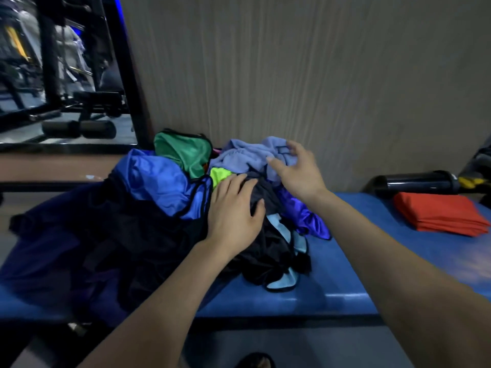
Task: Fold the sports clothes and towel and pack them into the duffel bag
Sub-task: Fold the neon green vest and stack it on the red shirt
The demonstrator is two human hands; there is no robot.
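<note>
A heap of sports clothes lies on a blue bench (345, 261). In it I see a bright blue garment (159, 181), a green one (186, 152), a neon yellow-green piece (219, 175), a shiny purple one (310, 219) and dark black clothes (268, 248). A pale lilac-blue towel-like cloth (247, 155) tops the heap at the back. My left hand (233, 208) rests flat on the dark fabric in the middle. My right hand (297, 171) hovers with spread fingers over the lilac cloth, touching or just above it. A dark blue, limp duffel bag (66, 248) lies at the left.
A folded red garment (438, 213) sits on the bench at the right. Behind it lies a black bottle (419, 181) on its side. A panelled wall stands right behind the bench. Gym equipment (79, 115) shows at the far left.
</note>
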